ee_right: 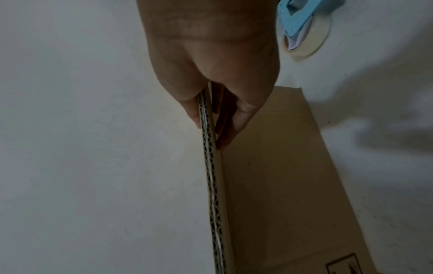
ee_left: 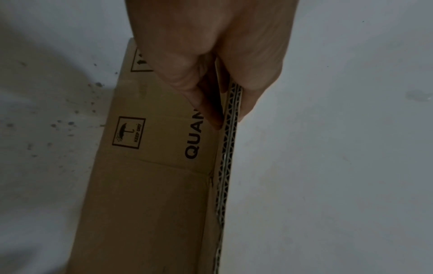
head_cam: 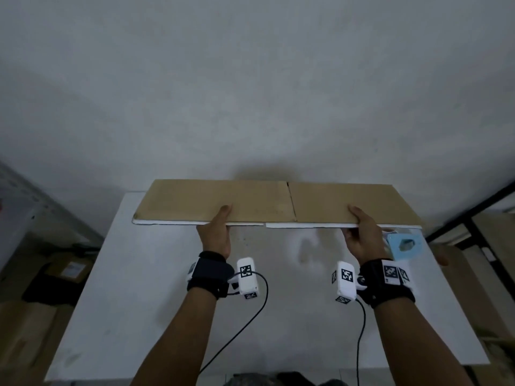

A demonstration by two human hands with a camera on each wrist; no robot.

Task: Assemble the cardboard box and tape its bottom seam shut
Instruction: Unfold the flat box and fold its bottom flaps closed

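Observation:
A flattened brown cardboard box (head_cam: 259, 200) is held level above the white table (head_cam: 139, 288), its long near edge toward me. My left hand (head_cam: 216, 232) pinches that edge left of the middle, thumb on top and fingers underneath. My right hand (head_cam: 362, 235) pinches it the same way right of the middle. In the left wrist view the box (ee_left: 150, 185) shows a printed underside and a fluted edge in the left hand (ee_left: 218, 74). The right wrist view has the right hand (ee_right: 211, 89) gripping the folded layers of the box (ee_right: 281, 176). A blue tape dispenser (head_cam: 404, 245) lies on the table by my right hand.
The tape dispenser (ee_right: 302, 26) with its clear roll sits just right of my right wrist. A grey wall (head_cam: 250, 93) rises behind the table. Cardboard boxes (head_cam: 55, 274) lie on the floor to the left, and a black-framed shelf (head_cam: 479, 218) stands to the right.

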